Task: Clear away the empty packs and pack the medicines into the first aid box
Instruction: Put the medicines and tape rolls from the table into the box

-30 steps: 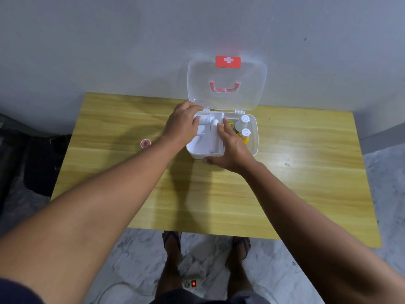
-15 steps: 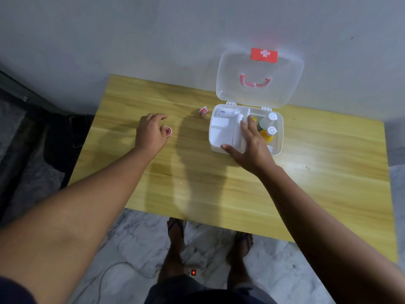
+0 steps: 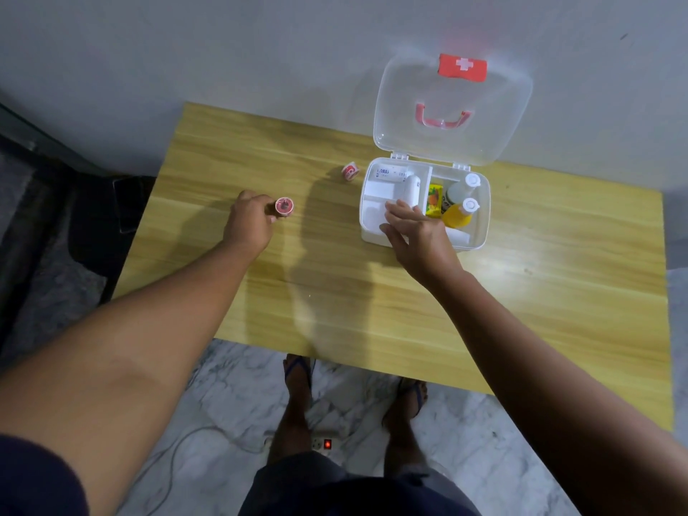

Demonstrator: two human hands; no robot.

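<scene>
The white first aid box (image 3: 480, 232) stands open at the back right of the wooden table (image 3: 372, 292), its clear lid (image 3: 450, 106) leaning on the wall. Inside are a white tube (image 3: 411, 188), a yellow pack (image 3: 435, 200), a white bottle (image 3: 461, 189) and a yellow bottle (image 3: 459, 214). My right hand (image 3: 417, 232) rests with straight fingers on the box's front left part. My left hand (image 3: 249, 221) pinches a small red-capped jar (image 3: 283, 206) on the table. A second small red and white roll (image 3: 350, 171) lies just left of the box.
The table's far edge meets a grey wall. Dark furniture stands on the floor at the left. Under the front edge are my feet in sandals, a power strip (image 3: 325, 443) with a lit red switch and a white cable.
My left hand left the box, moved left across the table and took hold of the small red jar. My right hand stayed on the box. The view shifted left.
</scene>
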